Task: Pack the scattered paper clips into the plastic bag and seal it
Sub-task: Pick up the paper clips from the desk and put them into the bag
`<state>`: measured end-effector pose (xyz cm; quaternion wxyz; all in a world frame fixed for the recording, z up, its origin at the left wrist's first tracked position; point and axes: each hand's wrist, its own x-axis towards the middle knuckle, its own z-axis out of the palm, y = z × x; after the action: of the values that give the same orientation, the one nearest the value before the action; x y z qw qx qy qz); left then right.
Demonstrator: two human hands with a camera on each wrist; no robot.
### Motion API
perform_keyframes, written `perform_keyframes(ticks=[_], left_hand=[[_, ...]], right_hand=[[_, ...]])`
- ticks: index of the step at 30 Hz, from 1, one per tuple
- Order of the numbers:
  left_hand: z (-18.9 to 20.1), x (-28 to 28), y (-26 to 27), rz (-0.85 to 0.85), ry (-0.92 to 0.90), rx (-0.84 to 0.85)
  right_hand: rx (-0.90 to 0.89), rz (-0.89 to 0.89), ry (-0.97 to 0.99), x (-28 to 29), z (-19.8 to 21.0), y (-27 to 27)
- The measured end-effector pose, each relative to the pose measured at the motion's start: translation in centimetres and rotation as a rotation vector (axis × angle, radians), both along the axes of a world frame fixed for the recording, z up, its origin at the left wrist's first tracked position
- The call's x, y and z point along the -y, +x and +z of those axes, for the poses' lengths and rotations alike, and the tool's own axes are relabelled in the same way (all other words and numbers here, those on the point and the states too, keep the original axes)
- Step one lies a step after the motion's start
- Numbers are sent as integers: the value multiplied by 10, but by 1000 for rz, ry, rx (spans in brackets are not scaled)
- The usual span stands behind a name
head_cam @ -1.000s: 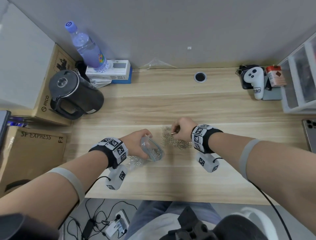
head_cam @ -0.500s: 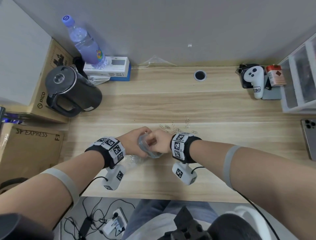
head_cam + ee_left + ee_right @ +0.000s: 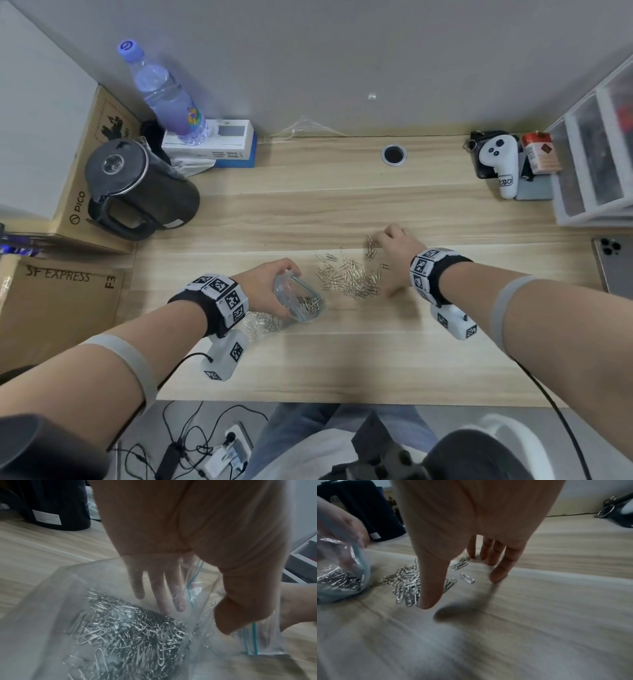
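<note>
A clear plastic zip bag (image 3: pixel 297 301) with a blue seal strip lies on the wooden table (image 3: pixel 342 359), its mouth held wide by my left hand (image 3: pixel 267 284). In the left wrist view the bag (image 3: pixel 51 601) holds a heap of silver paper clips (image 3: pixel 130 631), with my fingers (image 3: pixel 161 591) inside the plastic and my thumb (image 3: pixel 240 615) at the rim. A loose pile of paper clips (image 3: pixel 349 279) lies just right of the bag. My right hand (image 3: pixel 394 245) hovers spread over the pile's far right side, its fingertips (image 3: pixel 498 574) down on the table beside stray clips (image 3: pixel 460 564).
A black kettle (image 3: pixel 137 192) stands at the back left before cardboard boxes (image 3: pixel 58 301). A water bottle (image 3: pixel 164 92) rests on a white box. A white controller (image 3: pixel 501 164), a red can (image 3: pixel 541 154) and plastic drawers (image 3: pixel 596 164) sit at the back right. A phone (image 3: pixel 615 263) lies at the right edge.
My right hand pulled out of the bag's mouth and swung right to the far side of the loose pile, fingers spread. The left hand kept the bag open in place.
</note>
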<state>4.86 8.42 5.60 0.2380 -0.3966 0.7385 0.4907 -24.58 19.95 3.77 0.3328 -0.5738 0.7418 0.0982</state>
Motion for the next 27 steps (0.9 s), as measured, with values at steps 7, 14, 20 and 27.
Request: perform_keyframes(ticks=[7,14,20,27], left_hand=[[-2,0,-2,3,-3,1],[9,-2,-6,-25,3,37],[15,-6,-10,-11,2,25],[25,-11,-12,-27,-36,29]], right_hand=[[177,-18,-77,-5,-15,21],[320,-85,-135,-1,-14,31],[211,-128,-23,-2,-3,-9],[230,-177,-33,-11,-8,8]])
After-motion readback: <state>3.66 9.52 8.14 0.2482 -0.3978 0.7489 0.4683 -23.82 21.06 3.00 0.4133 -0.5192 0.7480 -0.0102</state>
